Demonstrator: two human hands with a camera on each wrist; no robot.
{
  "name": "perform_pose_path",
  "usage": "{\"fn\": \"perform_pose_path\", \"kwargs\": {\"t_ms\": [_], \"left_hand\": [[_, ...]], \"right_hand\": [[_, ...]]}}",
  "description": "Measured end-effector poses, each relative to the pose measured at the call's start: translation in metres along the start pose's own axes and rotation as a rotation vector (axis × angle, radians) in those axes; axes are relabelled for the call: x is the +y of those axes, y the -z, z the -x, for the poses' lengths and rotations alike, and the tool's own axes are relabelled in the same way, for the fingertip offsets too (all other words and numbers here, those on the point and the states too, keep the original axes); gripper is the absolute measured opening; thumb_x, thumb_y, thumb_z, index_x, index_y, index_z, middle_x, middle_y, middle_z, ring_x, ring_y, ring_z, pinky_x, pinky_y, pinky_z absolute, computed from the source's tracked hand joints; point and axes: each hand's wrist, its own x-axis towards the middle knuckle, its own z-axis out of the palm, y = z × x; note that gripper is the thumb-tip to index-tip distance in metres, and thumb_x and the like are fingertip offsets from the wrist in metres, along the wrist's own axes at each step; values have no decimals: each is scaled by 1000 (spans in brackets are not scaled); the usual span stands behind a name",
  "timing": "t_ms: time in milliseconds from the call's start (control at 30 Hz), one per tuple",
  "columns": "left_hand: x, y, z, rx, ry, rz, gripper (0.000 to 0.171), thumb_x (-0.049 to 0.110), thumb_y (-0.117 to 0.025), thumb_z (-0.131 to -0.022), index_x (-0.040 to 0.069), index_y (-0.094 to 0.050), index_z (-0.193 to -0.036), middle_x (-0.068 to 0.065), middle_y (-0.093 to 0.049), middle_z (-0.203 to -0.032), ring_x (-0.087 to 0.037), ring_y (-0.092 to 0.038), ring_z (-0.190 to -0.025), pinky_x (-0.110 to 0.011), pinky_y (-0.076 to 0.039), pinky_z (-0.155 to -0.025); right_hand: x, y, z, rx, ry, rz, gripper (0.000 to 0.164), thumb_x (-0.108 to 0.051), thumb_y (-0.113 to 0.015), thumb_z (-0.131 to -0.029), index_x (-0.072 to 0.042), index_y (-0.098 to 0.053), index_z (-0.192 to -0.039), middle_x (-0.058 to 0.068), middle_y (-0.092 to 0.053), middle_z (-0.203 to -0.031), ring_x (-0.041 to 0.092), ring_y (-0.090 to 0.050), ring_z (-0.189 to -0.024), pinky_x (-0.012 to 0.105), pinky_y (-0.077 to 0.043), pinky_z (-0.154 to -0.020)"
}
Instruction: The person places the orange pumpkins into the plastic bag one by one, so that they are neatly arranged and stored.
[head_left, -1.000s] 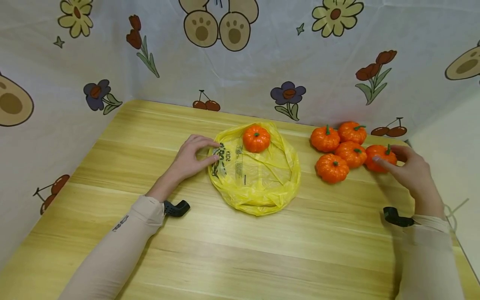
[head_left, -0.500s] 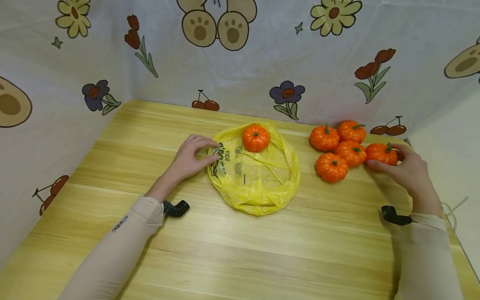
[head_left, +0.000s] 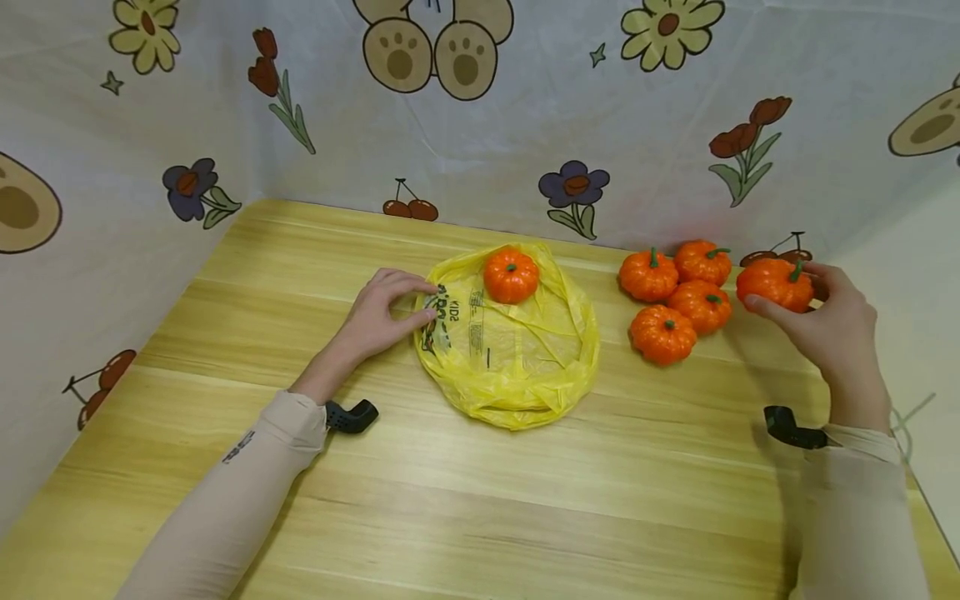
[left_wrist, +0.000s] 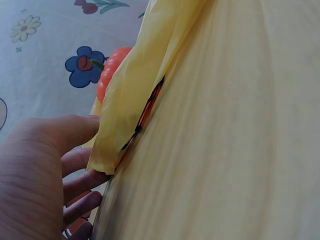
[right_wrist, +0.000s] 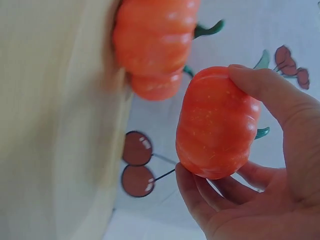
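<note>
In the right wrist view my right hand [right_wrist: 265,175] grips a small orange pumpkin [right_wrist: 217,122] with a green stem, thumb on one side and fingers on the other. It is raised off the table, as the gap in that view shows. My left hand [head_left: 382,312] holds the left edge of a yellow plastic bag [head_left: 517,392], thumb and fingers about the rim. The bag lies spread in a round, its rim rolled up and black print inside. Another pumpkin [head_left: 512,275] sits inside the bag near its back edge.
Several more pumpkins [head_left: 663,335] stand clustered on the wooden table [head_left: 570,517], right of the bag and left of the held one. A printed cloth [head_left: 480,142] hangs behind the table and along its left side. A pale cord [head_left: 903,429] shows at the right.
My right hand has closed on the rightmost pumpkin and lifted it, up and slightly right, away from the cluster. The left hand and the bag stay in place.
</note>
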Motion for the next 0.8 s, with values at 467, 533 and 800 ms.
{"fn": "perform_pose_path", "kwargs": {"t_ms": [467, 533, 800], "left_hand": [[-3, 1, 2, 12, -5, 1, 37, 29, -80, -94, 14, -75, -127, -10, -68, -135, -29, -51, -132, -58, -37, -116], [-3, 0, 2, 9, -3, -1, 37, 29, -80, -94, 14, -75, -128, -10, -68, -136, -29, -51, -132, -58, -37, -116], [-1, 1, 0, 4, -3, 10, 39, 29, -80, -94, 12, -74, -128, -10, -68, -136, -29, -51, -132, -56, -37, -116]], "right_hand": [[-52, -12, 9, -28, 121, -23, 92, -50, -79, -91, -11, -35, -162, 21, -49, -157, 42, -51, -131, 9, -37, -82], [-57, -14, 11, -37, 138, -27, 92, -50, -79, -92, -10, -35, -162, 22, -49, -157, 45, -52, -131, 9, -37, -82], [-76, -16, 19, -43, 170, -64, 86, -46, -80, -92, -16, -39, -161, 19, -52, -153, 37, -54, -127, 9, -43, -88]]}}
